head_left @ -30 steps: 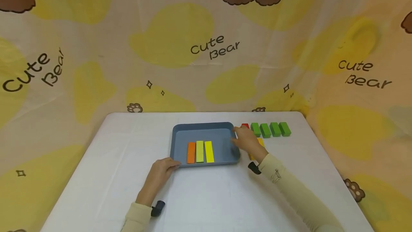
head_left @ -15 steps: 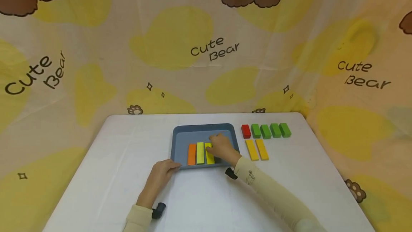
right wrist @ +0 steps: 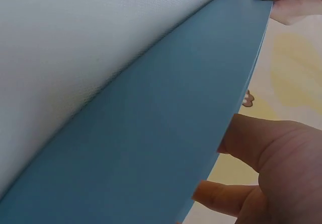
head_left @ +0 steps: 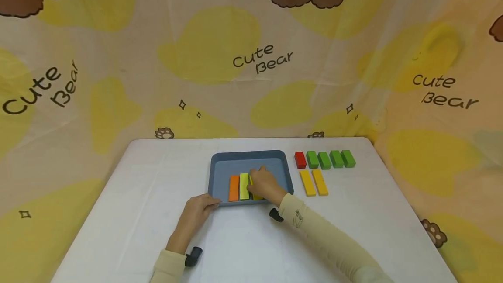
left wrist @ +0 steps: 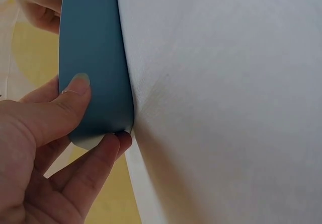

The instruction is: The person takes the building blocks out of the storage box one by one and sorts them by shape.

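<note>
My left hand [head_left: 199, 208] grips the front left corner of a blue-grey tray [head_left: 220, 156]. In the left wrist view its thumb [left wrist: 75, 95] presses the tray's outer side, with fingers round the corner. Inside the tray lie an orange block [head_left: 233, 188], a yellow-green block [head_left: 244, 186] and a yellow block [head_left: 256, 194], side by side. The right hand [head_left: 268, 183] reaches over the yellow block and partly covers it, fingers bent down by its left side. Its fingertips are hidden behind the tray wall [right wrist: 151, 113] in the right wrist view; I cannot tell if they pinch the block.
Right of the tray, a red block [head_left: 300, 160] stands in a row with several green blocks [head_left: 324, 160]. Two amber-yellow blocks [head_left: 308, 182] lie in front of them. A white cloth [head_left: 251, 243] covers the table, and a printed curtain [head_left: 220, 43] hangs behind.
My right hand has moved left from the tray's right edge to over the yellow block, uncovering the red and amber-yellow blocks. The left hand stays at the tray corner.
</note>
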{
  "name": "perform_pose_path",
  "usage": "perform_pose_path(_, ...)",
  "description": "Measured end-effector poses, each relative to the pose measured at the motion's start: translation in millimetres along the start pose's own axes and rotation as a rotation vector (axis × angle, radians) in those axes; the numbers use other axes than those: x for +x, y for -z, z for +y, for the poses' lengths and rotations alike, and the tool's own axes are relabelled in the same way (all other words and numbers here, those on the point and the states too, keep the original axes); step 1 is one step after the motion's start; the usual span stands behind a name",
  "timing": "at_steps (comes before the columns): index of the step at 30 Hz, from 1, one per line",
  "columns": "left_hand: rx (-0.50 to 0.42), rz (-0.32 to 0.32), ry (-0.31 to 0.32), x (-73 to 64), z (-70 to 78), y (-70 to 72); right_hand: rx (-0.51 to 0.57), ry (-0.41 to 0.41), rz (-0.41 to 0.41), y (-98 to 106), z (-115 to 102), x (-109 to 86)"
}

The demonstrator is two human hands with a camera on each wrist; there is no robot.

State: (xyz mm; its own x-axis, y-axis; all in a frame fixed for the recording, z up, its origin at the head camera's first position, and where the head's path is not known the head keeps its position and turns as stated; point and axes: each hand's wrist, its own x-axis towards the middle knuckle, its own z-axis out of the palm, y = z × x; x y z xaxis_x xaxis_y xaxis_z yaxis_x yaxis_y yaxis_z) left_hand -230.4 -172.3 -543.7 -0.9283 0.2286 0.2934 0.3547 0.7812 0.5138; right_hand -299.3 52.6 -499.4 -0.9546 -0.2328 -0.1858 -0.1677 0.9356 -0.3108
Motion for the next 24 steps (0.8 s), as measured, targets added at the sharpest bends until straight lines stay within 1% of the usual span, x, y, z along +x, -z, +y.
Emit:
perform_pose_path(7, -0.001, 0.016, -0.009, 0.0, -0.2, 0.5, -0.009, -0.014, 0.008, -2.8, -3.1, 1.8)
perform_pose_path(14, -0.004, 0.009, -0.008, 0.0, 0.1, 0.5, -0.014, -0.016, 0.002, -4.4, -3.4, 2.5)
perform_pose_path(21, 0.004, 0.038, -0.048, -0.8, -2.1, -0.6, -0.005, -0.001, 0.007, -3.8, -3.9, 2.8)
perform_pose_path(24, 0.0, 0.033, -0.045, -0.8, -2.2, -0.3, -0.009, 0.009, 0.011, -3.8, -4.2, 3.2)
